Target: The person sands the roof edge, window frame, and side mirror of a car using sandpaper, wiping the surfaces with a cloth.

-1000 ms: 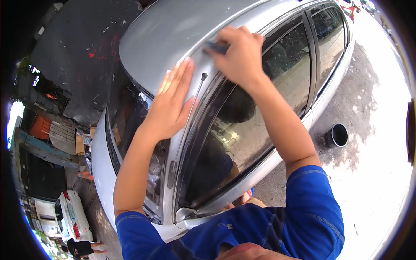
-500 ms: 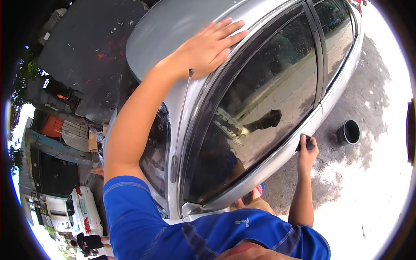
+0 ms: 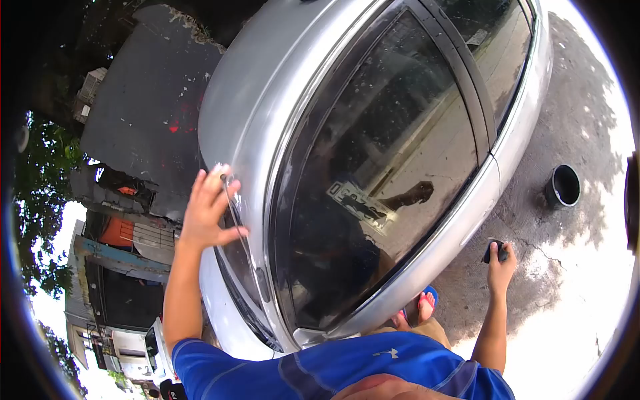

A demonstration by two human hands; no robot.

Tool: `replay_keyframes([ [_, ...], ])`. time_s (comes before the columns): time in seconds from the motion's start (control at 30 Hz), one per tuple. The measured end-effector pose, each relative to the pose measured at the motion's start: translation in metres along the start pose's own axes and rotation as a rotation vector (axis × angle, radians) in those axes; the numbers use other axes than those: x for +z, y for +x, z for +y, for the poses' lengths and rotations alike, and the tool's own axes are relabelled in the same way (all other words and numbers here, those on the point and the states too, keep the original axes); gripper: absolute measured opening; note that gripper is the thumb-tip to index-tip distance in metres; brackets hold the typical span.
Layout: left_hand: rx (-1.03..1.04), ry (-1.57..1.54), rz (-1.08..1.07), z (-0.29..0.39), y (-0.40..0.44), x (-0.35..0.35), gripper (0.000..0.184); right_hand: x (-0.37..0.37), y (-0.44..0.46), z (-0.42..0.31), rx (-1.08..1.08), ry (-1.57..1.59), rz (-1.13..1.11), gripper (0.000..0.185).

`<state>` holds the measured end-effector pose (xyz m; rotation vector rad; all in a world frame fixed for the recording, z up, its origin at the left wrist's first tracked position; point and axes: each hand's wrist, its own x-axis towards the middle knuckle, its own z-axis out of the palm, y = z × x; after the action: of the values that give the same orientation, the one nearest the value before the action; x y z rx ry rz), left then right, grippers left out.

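My left hand (image 3: 205, 217) is open at the front edge of the silver car's roof (image 3: 267, 80), its fingers apart. The thin antenna (image 3: 241, 227) leans against or just behind its fingertips; contact is hard to make out. Low on the right, my right hand (image 3: 502, 268) is closed on a small dark block (image 3: 495, 252), held away from the car's side above the ground. Between the hands lies the front side window (image 3: 393, 127), with reflections on its glass.
A black bucket (image 3: 564, 186) stands on the concrete ground (image 3: 533, 220) to the right. A dark, worn panel (image 3: 147, 113) lies beyond the roof. At the lower left are a white car (image 3: 157, 350) and part of a person (image 3: 173, 390).
My left hand has come off the roof's side edge, down and left to the antenna. My right hand, still holding the dark block, has moved from roof to door, then outward and down.
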<state>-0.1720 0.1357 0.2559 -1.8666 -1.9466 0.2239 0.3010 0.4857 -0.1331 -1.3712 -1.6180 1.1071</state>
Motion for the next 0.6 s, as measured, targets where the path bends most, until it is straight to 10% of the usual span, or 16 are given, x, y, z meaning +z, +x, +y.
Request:
replay_keyframes([
  [0.13, -0.221, -0.020, 0.350, -0.077, 0.180, -0.063, 0.038, 0.013, 0.002, 0.030, -0.003, 0.048, -0.038, 0.025],
  [0.37, -0.149, -0.130, -0.018, -0.138, 0.504, -0.039, 0.096, -0.005, -0.016, 0.064, 0.087, -0.034, -0.053, 0.020],
  [0.6, -0.644, -0.141, 0.102, -0.045, 0.533, 0.024, 0.094, -0.044, -0.043, 0.106, 0.117, -0.133, 0.133, 0.024],
])
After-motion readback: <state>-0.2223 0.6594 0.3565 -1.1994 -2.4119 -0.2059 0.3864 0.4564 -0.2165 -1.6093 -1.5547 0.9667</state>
